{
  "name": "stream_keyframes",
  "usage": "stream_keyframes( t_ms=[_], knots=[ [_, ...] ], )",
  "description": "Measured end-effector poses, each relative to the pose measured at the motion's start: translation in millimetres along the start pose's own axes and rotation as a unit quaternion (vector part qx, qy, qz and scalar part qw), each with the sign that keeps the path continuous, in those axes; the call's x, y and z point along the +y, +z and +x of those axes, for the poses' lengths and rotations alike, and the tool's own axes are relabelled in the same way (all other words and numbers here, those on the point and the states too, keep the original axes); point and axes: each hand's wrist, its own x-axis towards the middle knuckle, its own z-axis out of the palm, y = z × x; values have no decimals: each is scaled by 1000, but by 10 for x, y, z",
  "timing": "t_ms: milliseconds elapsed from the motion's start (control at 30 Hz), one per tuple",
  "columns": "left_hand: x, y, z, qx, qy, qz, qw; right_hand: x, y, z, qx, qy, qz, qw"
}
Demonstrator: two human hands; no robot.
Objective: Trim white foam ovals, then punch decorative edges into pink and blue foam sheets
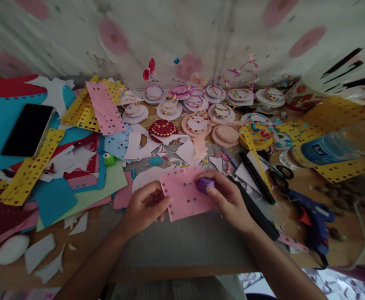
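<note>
A pink paper sheet (pixel 184 193) with small punched holes lies in front of me on the wooden table (pixel 170 254). My left hand (pixel 146 206) is closed on the sheet's left edge, thumb on top. My right hand (pixel 229 196) grips a small purple paper punch (pixel 204 184) clamped over the sheet's right edge, with the thumb pressing on it.
Scraps of coloured and perforated paper (pixel 76 137) cover the left side, with a black phone (pixel 28 129) on them and a green punch (pixel 109 158). Decorated paper discs (pixel 197 123) line the back. Scissors (pixel 279 171), a black marker (pixel 257 177) and a blue glue gun (pixel 313 218) lie right.
</note>
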Motion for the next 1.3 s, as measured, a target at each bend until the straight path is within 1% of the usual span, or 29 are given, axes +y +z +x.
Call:
stream_keyframes(
  t_ms=[67,100,133,167,200,267,333,367,400,433,500,600,667,767,900,967,1167,1300],
  knots=[
    [-27,9,-26,-66,-44,14,997,6,-1,7,1,-6,1,1000],
    [-39,24,-35,-86,-59,22,994,9,4,11,1,-9,2,1000],
    [-47,42,-38,-92,-67,26,993,13,10,15,3,-16,2,1000],
    [-54,61,-36,-82,-69,22,994,20,15,19,8,-24,1,1000],
    [-58,77,-28,-59,-65,11,996,30,18,21,22,-35,-2,999],
    [-65,93,1,17,-37,-28,999,62,23,20,73,-42,4,996],
    [-79,89,32,85,-2,-67,994,99,36,11,121,-10,43,992],
    [-89,83,44,107,12,-82,991,113,51,5,127,18,69,989],
    [-101,78,52,120,22,-95,988,122,73,0,118,52,97,987],
    [-113,76,56,127,26,-106,986,125,102,-5,96,86,126,984],
    [-130,84,51,126,25,-122,984,115,173,-13,35,138,181,973],
    [-126,123,31,105,16,-136,985,95,264,-25,-34,171,252,952],
    [-109,153,22,88,8,-136,987,94,287,-33,-54,178,270,945],
    [-87,179,23,83,2,-123,989,106,273,-38,-53,177,267,946],
    [-74,183,38,119,-2,-107,987,101,248,-26,-48,158,250,954],
    [-61,186,42,126,-2,-95,987,89,247,-19,-50,159,241,956],
    [-6,203,49,136,-13,-71,988,57,253,-12,-53,168,233,956],
    [-11,200,31,134,-17,-51,990,48,261,-13,-54,168,212,961]
  ],
)
